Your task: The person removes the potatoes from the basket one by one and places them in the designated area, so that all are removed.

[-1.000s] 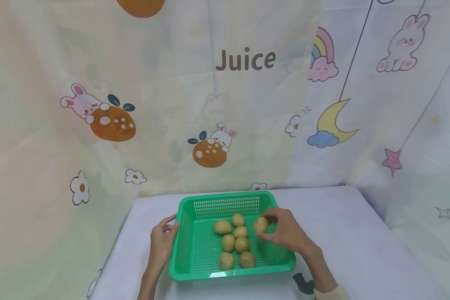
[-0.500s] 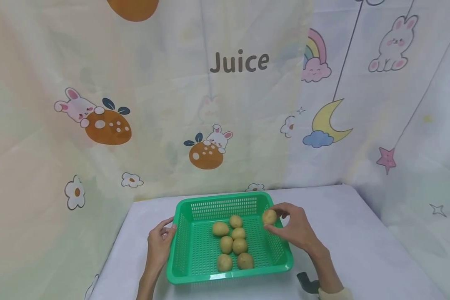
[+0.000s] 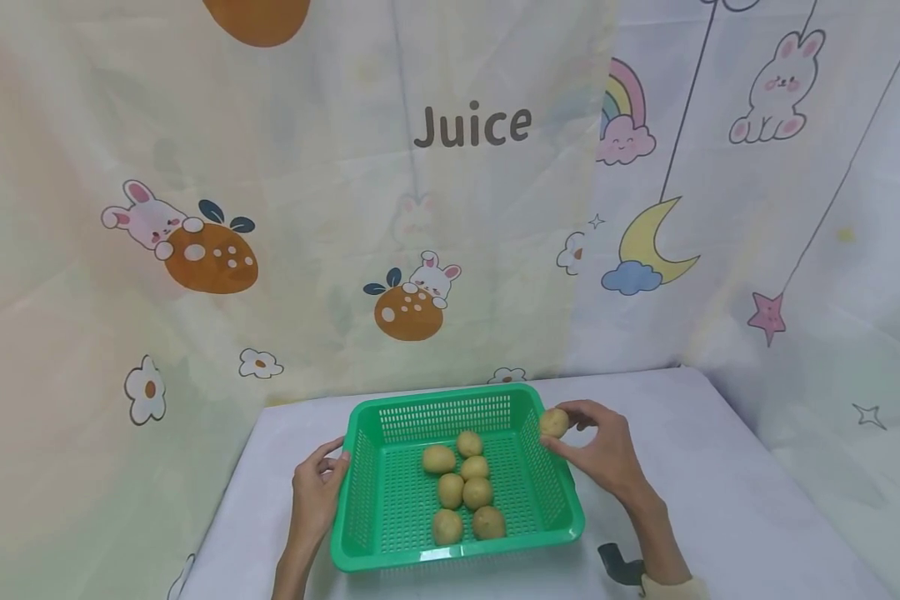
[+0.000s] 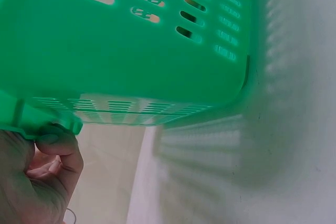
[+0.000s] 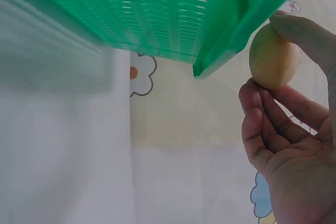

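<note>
A green plastic basket (image 3: 457, 557) with slotted walls stands on the table, several small potatoes (image 3: 451, 492) lying on its floor. At its left rim my left hand (image 3: 317, 492) grips the edge; the left wrist view shows the thumb and fingers (image 4: 58, 148) curled at the lip. Over the right rim, my right hand (image 3: 600, 446) pinches one potato (image 3: 554, 422) between thumb and fingers. From the right wrist, that potato (image 5: 274, 56) appears just outside the basket wall (image 5: 157, 14), above the rim's level in the head view.
The table (image 3: 720, 483) has a white cover. A printed curtain (image 3: 330, 167) hangs behind and at both sides. Near the right forearm lies a dark curved strap-like piece (image 3: 618, 567).
My right hand has carried the potato rightward and up, from inside the basket to over its right rim. The left hand keeps its grip. The head view has shifted slightly.
</note>
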The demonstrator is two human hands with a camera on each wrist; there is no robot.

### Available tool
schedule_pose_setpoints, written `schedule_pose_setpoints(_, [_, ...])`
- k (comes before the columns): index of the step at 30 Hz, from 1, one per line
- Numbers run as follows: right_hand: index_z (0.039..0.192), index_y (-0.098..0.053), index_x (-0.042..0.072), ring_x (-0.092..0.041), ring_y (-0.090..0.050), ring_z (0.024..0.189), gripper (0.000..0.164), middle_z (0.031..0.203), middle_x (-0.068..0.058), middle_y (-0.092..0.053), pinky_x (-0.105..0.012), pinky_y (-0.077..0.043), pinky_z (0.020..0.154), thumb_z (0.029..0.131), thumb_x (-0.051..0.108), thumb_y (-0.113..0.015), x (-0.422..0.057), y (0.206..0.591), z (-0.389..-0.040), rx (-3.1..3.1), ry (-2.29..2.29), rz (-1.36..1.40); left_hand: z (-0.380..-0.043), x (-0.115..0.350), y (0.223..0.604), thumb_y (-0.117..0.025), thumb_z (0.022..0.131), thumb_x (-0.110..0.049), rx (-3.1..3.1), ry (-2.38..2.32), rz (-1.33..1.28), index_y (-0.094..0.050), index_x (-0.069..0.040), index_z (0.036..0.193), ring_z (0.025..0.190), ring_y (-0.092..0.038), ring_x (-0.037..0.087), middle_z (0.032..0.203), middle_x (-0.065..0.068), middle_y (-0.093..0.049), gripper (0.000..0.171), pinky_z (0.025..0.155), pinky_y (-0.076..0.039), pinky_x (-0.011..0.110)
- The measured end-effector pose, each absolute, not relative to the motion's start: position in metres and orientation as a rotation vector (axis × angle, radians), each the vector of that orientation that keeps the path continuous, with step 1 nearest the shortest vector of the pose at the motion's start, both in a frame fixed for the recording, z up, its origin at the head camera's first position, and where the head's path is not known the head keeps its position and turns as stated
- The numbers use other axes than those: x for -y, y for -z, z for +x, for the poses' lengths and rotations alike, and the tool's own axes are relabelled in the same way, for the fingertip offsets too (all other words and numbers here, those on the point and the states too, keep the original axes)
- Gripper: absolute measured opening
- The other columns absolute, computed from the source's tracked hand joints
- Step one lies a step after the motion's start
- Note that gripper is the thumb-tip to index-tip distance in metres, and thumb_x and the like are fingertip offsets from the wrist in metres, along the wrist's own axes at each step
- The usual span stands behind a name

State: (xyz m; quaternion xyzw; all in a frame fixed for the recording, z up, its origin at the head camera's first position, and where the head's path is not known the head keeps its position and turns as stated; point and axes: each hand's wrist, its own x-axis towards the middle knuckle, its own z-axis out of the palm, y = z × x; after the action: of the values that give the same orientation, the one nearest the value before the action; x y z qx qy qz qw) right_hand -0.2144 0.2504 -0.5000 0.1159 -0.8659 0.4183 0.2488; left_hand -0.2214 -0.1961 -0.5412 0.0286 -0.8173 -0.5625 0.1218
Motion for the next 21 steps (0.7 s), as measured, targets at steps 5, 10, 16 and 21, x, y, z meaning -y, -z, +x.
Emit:
schedule_pose_setpoints(5, [0.119,-0.079,0.009,-0.008,-0.068,0.092,0.047,0.108,-0.001,-0.082,-0.021,-0.053,0.080,0.079,0.022,-0.100,-0.254,0.504,-0.215,2.339,-1.133,0.259,-0.221,0.196,0.542,-0.064,0.111,-0.014,2.381,1.639,0.088,-0.065,0.001,0.145,0.062,-0.074,0.012,0.086,0.016,-0.073,0.037,0.058,-0.062,0.024])
schedule_pose_setpoints(10, [0.120,-0.078,0.004,-0.006,-0.068,0.092,0.050,0.108,-0.005,-0.082,-0.016,-0.051,0.080,0.077,0.018,-0.101,-0.258,0.508,-0.215,2.318,-1.102,0.186,-0.223,0.196,0.542,-0.063,0.112,-0.015,2.411,1.624,0.108,-0.065,0.000,0.146,0.063,-0.074,0.012,0.088,0.016,-0.073,0.037,0.059,-0.062,0.024])
schedule_pose_setpoints(16, [0.120,-0.078,0.003,-0.016,-0.070,0.093,0.050,0.108,-0.008,-0.082,-0.013,-0.049,0.081,0.078,0.017,-0.100,-0.260,0.513,-0.216,2.291,-1.092,0.087,-0.224,0.196,0.541,-0.062,0.113,-0.017,2.428,1.632,0.123,-0.064,-0.001,0.147,0.065,-0.074,0.012,0.090,0.016,-0.074,0.038,0.059,-0.062,0.024])
schedule_pose_setpoints(21, [0.120,-0.078,0.005,-0.018,-0.070,0.094,0.048,0.108,-0.008,-0.082,-0.017,-0.052,0.083,0.079,0.017,-0.099,-0.263,0.520,-0.219,2.257,-1.109,-0.016,-0.224,0.196,0.541,-0.062,0.112,-0.015,2.416,1.632,0.106,-0.064,0.001,0.146,0.063,-0.074,0.014,0.089,0.016,-0.074,0.037,0.058,-0.062,0.026])
